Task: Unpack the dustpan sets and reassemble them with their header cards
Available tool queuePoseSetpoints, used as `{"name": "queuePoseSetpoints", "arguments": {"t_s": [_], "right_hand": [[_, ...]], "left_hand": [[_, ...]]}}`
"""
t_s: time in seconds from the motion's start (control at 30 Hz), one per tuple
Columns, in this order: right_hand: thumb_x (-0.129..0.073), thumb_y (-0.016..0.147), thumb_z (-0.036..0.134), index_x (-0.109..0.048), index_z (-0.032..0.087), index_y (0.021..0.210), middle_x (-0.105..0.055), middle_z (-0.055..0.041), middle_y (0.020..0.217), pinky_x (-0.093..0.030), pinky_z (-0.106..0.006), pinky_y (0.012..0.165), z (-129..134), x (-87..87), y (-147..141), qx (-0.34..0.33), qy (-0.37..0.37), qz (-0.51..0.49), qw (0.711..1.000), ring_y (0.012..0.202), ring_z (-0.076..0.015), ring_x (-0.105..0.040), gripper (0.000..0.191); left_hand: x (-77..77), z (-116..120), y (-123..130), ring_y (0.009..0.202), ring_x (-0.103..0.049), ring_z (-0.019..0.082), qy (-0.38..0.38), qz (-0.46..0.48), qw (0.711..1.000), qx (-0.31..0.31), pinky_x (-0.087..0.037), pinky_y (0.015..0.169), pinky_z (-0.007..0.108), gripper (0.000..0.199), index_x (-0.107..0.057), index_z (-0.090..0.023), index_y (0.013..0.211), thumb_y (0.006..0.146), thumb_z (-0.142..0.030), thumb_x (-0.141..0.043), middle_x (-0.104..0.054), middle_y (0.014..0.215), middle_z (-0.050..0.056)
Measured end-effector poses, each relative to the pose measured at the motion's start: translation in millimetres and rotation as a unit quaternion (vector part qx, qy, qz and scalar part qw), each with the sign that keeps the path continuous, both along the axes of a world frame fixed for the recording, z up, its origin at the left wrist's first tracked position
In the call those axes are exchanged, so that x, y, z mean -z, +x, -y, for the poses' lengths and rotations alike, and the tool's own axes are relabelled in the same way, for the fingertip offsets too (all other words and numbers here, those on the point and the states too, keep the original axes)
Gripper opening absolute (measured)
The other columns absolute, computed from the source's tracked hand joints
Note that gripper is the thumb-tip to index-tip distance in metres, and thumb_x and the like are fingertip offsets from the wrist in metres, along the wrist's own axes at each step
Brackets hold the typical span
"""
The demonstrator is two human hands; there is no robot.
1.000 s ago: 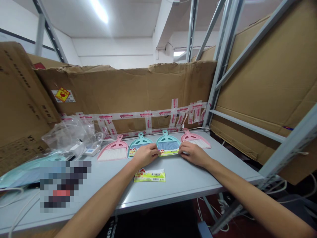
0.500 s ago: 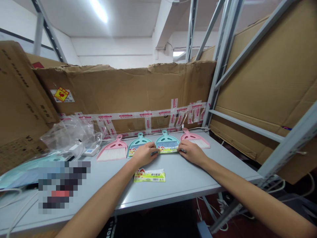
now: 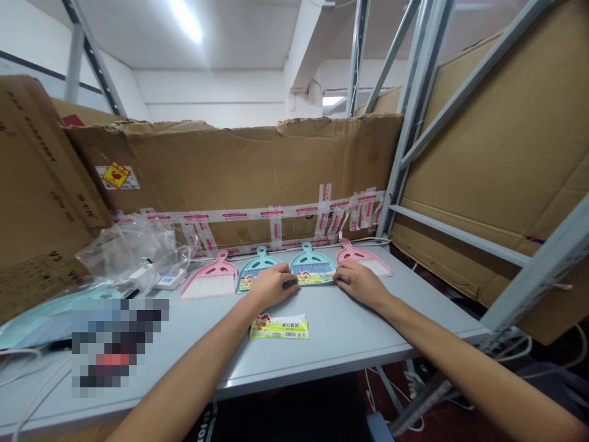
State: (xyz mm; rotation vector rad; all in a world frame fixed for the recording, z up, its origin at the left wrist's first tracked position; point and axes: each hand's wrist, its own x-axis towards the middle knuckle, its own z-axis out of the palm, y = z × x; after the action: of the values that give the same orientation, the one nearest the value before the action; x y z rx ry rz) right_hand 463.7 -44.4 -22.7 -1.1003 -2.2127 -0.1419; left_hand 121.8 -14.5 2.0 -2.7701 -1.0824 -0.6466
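Both grips are resting half-open, the left hand (image 3: 271,287) and right hand (image 3: 361,283) touching opposite ends of a yellow label card (image 3: 315,279) lying on a teal dustpan (image 3: 311,265) on the table (image 3: 368,325).

A warehouse-style stockroom is showing its trade: grey steel shelving racks (image 3: 416,123) are rising around a pale grey table (image 3: 368,325), while flattened cardboard cartons (image 3: 230,166) are standing behind it, patched with pink-printed packing tape (image 3: 276,215).
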Motion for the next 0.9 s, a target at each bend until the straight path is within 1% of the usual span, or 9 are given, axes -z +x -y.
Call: {"name": "queuePoseSetpoints", "arguments": {"t_s": [0.17,0.3,0.4,0.5,0.57,0.6,0.67,0.73,0.9], "right_hand": [[-0.073,0.096,0.007,-0.08,0.026,0.096,-0.075,-0.0059,0.101,-0.056,-0.038,0.086,2,-0.9,-4,0.002,-0.002,-0.01,1.0,0.1,-0.026,-0.071,0.02],[-0.073,0.094,0.005,-0.081,0.026,0.096,-0.076,-0.0055,0.102,-0.057,-0.038,0.086,3,-1.3,-11,0.005,-0.013,-0.019,1.0,0.102,-0.026,-0.071,0.022],[-0.074,0.096,0.007,-0.083,0.026,0.098,-0.077,-0.0058,0.103,-0.058,-0.039,0.088,2,-0.2,-15,0.011,-0.021,-0.024,0.999,0.103,-0.0263,-0.072,0.02],[-0.075,0.1,0.013,-0.085,0.026,0.101,-0.078,-0.0071,0.105,-0.059,-0.042,0.091,1,0.6,-15,0.004,-0.025,-0.02,0.999,0.105,-0.0279,-0.072,0.016],[-0.078,0.101,0.02,-0.086,0.026,0.107,-0.079,-0.0083,0.108,-0.06,-0.045,0.095,1,0.7,-12,-0.008,-0.029,-0.022,0.999,0.108,-0.0295,-0.072,0.011],[-0.081,0.1,0.024,-0.086,0.026,0.112,-0.078,-0.0088,0.111,-0.06,-0.046,0.096,1,0.7,-11,-0.013,-0.033,-0.027,0.999,0.11,-0.0301,-0.072,0.013],[-0.087,0.097,0.029,-0.084,0.026,0.126,-0.078,-0.0097,0.116,-0.061,-0.048,0.098,1,1.0,-7,-0.016,-0.042,-0.042,0.998,0.11,-0.0307,-0.072,0.029],[-0.088,0.095,0.029,-0.08,0.026,0.134,-0.077,-0.0099,0.117,-0.062,-0.047,0.096,0,1.8,-3,-0.016,-0.052,-0.059,0.997,0.107,-0.0297,-0.072,0.04],[-0.084,0.096,0.024,-0.079,0.024,0.128,-0.075,-0.0082,0.112,-0.062,-0.042,0.087,-7,4.3,0,0.0,-0.077,-0.092,0.993,0.092,-0.0249,-0.071,0.033]], "left_hand": [[-3.4,3,2,0.097,-0.076,0.023,-0.004,0.015,1.0,-0.011,-0.053,0.075,0.031,0.02,-0.086,-0.028,0.111,0.104,-0.045,-0.078,-0.077,0.114,0.006],[-4.9,4,2,0.094,-0.075,0.023,-0.002,0.017,0.999,-0.033,-0.052,0.072,0.031,0.025,-0.082,-0.026,0.115,0.1,-0.045,-0.083,-0.076,0.114,0.006],[-4.5,3,1,0.095,-0.075,0.023,-0.006,0.01,0.999,-0.039,-0.051,0.072,0.031,0.025,-0.08,-0.026,0.118,0.1,-0.044,-0.083,-0.076,0.113,0.006],[-3.4,1,1,0.095,-0.075,0.023,-0.009,0.009,0.999,-0.041,-0.052,0.072,0.032,0.019,-0.081,-0.026,0.116,0.102,-0.039,-0.08,-0.076,0.112,0.006],[-3.1,1,2,0.093,-0.075,0.023,-0.011,0.014,0.999,-0.039,-0.052,0.073,0.032,0.015,-0.081,-0.026,0.113,0.103,-0.037,-0.077,-0.076,0.109,0.006],[-3.2,1,2,0.093,-0.074,0.023,-0.012,0.015,0.999,-0.038,-0.052,0.073,0.032,0.014,-0.081,-0.026,0.111,0.104,-0.037,-0.076,-0.076,0.108,0.006],[-4.0,1,2,0.093,-0.074,0.023,-0.016,0.015,0.999,-0.035,-0.053,0.073,0.033,0.014,-0.081,-0.026,0.11,0.104,-0.037,-0.076,-0.075,0.107,0.006],[-4.9,2,2,0.093,-0.074,0.023,-0.021,0.013,0.999,-0.038,-0.052,0.072,0.033,0.013,-0.081,-0.026,0.108,0.103,-0.037,-0.077,-0.075,0.107,0.005],[-4.7,2,3,0.092,-0.074,0.023,-0.028,0.017,0.999,-0.043,-0.05,0.072,0.032,0.012,-0.081,-0.027,0.108,0.103,-0.037,-0.079,-0.075,0.106,0.004]]}}
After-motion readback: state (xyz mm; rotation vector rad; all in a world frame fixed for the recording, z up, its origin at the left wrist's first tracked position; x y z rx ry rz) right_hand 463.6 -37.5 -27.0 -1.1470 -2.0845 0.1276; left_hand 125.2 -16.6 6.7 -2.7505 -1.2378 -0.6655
